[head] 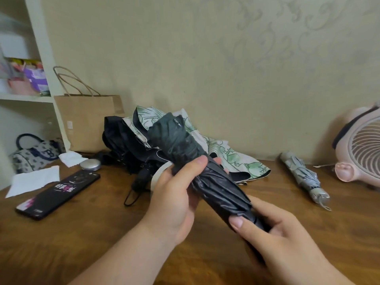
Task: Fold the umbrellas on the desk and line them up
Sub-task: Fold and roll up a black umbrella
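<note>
The left grip [174, 194] is curled round the middle of a dark folded umbrella [216, 186], thumb on top of its gathered canopy, while the right grip [273, 233] clasps the handle end nearest the camera. The umbrella is held above the wooden tabletop [102, 233], tilted so that its tip points up and away toward the wall. Behind it, on the tabletop against the wall, an unfolded leaf-print umbrella [226, 153] lies sprawled, with a crumpled black umbrella [123, 140] touching it on the left and its wrist strap trailing forward. Well apart on the right a grey folded umbrella [304, 177] lies alone, handle toward the camera, near a pink fan [362, 149]. A brown paper bag [88, 124] stands upright by the wall with its handles raised; what it holds cannot be seen. Before it lie a white tissue [70, 158], a round silver case [90, 164], a flat black box [59, 192] with pink print and a sheet of white paper [35, 179]. A patterned handbag [35, 153] sits at the far left, its contents hidden. Above it, the white shelf [41, 98] carries purple and pink packages, blurred.
</note>
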`<state>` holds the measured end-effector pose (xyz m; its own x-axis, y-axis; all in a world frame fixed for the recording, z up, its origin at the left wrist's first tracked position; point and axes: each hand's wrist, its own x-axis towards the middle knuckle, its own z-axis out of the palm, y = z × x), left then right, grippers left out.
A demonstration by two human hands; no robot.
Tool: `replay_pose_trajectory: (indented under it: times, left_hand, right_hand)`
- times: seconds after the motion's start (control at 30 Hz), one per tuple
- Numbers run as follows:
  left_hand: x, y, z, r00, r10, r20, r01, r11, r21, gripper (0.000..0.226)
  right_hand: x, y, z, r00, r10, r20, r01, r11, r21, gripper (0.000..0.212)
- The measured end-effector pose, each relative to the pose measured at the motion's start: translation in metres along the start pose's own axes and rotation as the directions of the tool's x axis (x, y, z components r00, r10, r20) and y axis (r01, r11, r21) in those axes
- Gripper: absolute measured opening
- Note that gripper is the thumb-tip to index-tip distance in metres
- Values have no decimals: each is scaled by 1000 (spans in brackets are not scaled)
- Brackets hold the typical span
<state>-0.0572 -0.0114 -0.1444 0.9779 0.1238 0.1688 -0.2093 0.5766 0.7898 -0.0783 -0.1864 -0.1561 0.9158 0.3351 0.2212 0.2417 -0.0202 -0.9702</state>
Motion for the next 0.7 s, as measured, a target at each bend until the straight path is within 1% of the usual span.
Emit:
replay_pose_trajectory:
  times: [0.03,0.07,0.1,0.13,0.17,0.2,0.23,0.27,0.3,0.33,0.37,0.4,0.43,0.47,0.5,0.53,0.57,0.6,0.63,0.67,0.7]
  left_hand:
    - [0,2,-2,995,-53,82,59,996,-70,67]
    - [0,3,-6,981,-88,176,113,984,-140,71]
    - [1,3,-9,955,-101,279,162,965,-204,71]
    - [1,3,-13,924,-91,371,195,948,-253,69]
    - [1,3,-14,906,-78,417,211,935,-284,64]
    - [1,2,-14,910,-82,407,212,935,-285,60]
    - [0,2,-10,931,-113,349,212,942,-261,61]
    - [-1,3,-6,956,-161,246,217,950,-223,63]
    - [-2,5,0,971,-206,125,227,956,-188,64]
    - [0,4,4,973,-231,14,230,960,-160,64]
    - [1,2,7,967,-245,-68,233,962,-142,65]
    - [2,0,10,961,-244,-128,226,964,-138,64]
    - [3,-3,11,955,-235,-179,212,967,-140,62]
    - [4,-6,10,950,-218,-224,193,973,-128,56]
    - [4,-9,9,945,-203,-255,181,978,-108,49]
    - [3,-11,9,950,-209,-232,192,977,-94,45]
    - [2,-13,8,960,-241,-145,229,969,-96,46]
    - [-1,-15,9,960,-280,-24,277,956,-95,48]
    - [-4,-16,10,954,-290,75,296,952,-80,47]
    - [-4,-18,9,952,-269,145,280,958,-67,44]
    - [-4,-21,8,958,-225,178,238,970,-52,40]
  right_hand:
    - [0,-2,-2,994,85,73,-84,996,-10,34]
    - [0,-2,-3,973,166,161,-172,985,20,38]
    - [1,-1,-3,940,225,254,-258,961,101,36]
    - [3,1,-4,894,246,373,-333,924,189,34]
    - [5,4,-6,848,231,478,-395,875,279,37]
    - [7,5,-8,805,220,551,-454,826,333,41]
    - [8,6,-9,784,223,579,-486,801,350,43]
    - [9,6,-10,790,242,564,-489,803,341,43]
    - [8,6,-10,822,275,499,-464,831,307,41]
    - [7,7,-10,878,290,381,-398,885,241,37]
    - [5,8,-9,932,279,233,-316,938,141,36]
    - [3,10,-8,968,233,90,-233,972,-11,43]
    - [2,12,-7,989,145,-16,-145,967,-210,58]
    - [0,13,-6,998,35,-58,-56,903,-426,75]
    - [-1,14,-4,997,-61,-53,17,803,-596,87]
    - [0,17,-3,989,-143,-35,79,716,-694,92]
    - [0,20,-2,980,-197,-19,121,671,-731,91]
    - [1,23,-2,972,-235,-19,145,660,-737,87]
    - [1,25,-2,967,-254,-31,155,677,-719,82]
    - [2,28,-3,963,-264,-54,155,706,-691,76]
    - [3,29,-4,962,-263,-72,153,740,-654,71]
